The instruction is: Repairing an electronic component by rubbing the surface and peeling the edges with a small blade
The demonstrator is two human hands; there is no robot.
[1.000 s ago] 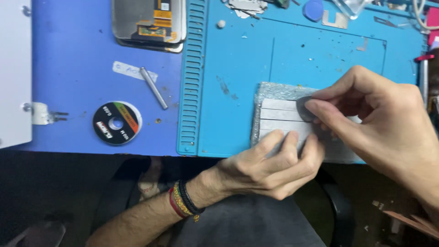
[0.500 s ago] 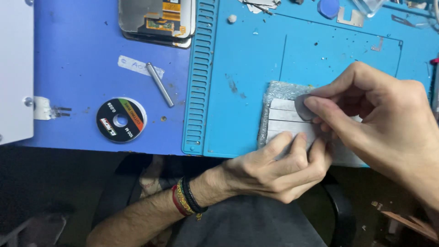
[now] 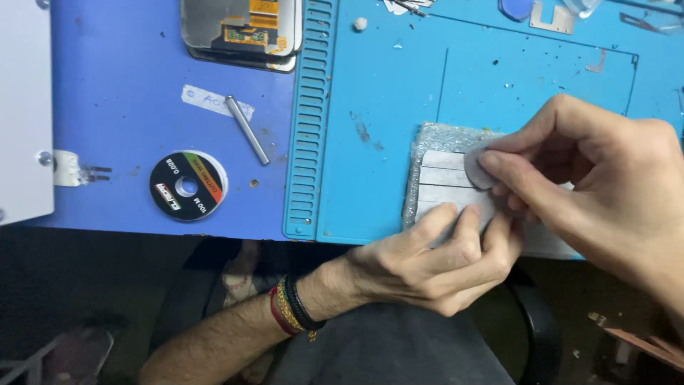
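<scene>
We look down on a worktop (image 3: 142,107) covered in blue, with a lighter blue repair mat (image 3: 385,93) laid over its right part; the mat has a ribbed slotted strip down its left edge and is scuffed and speckled with small debris. At the mat's near edge lies a bubble-wrap pouch (image 3: 427,142) with a flat white panel (image 3: 445,178) taped across in strips. Our left hand (image 3: 434,260) presses its fingers flat on the panel's near edge, holding it down, not closed around anything. Our right hand (image 3: 598,185) pinches a small pale rounded pick (image 3: 476,167) between thumb and forefinger, its tip on the panel.

On the darker blue to the left sit a black spool of cutting wire (image 3: 187,187), a slim metal rod (image 3: 247,130) lying across a strip of white tape (image 3: 206,100), and a phone screen assembly (image 3: 242,32) at the far edge. A white slab (image 3: 25,107) covers the left end. Below the worktop edge everything is dark.
</scene>
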